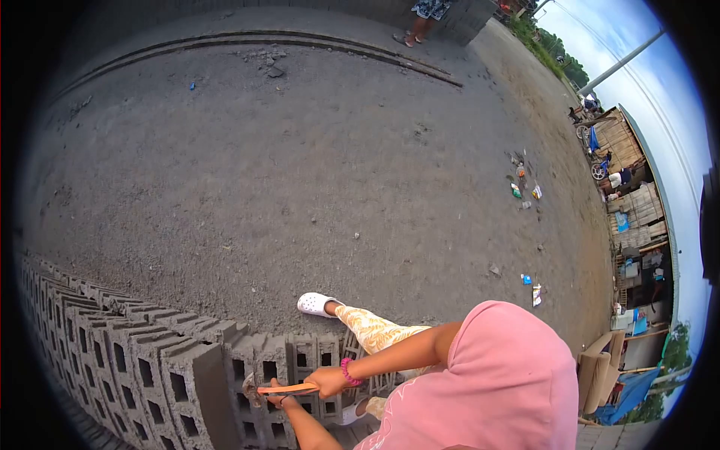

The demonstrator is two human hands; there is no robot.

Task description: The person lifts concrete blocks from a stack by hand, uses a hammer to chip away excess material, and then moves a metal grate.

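Note:
A hammer (289, 390) with an orange-and-wood handle and a worn metal head lies across my hands above the concrete hollow blocks (270, 370). My right hand (327, 381), below a pink wrist band, is closed around the handle's end. Close behind the hammer head, my left hand (284, 403) has its fingers around the handle, partly hidden by it. A dark band circles the left wrist. The blocks stand stacked in rows, their square holes showing. My white clogs (316, 304) are on either side of my arms.
Long rows of blocks (120, 352) extend along the lower left. Grey gritty ground (322, 180) spreads beyond, with litter (517, 187) and rubble (271, 66). Rails or beams (300, 39) lie by a wall. A person's legs (417, 31) show there. Shacks (637, 202) stand at right.

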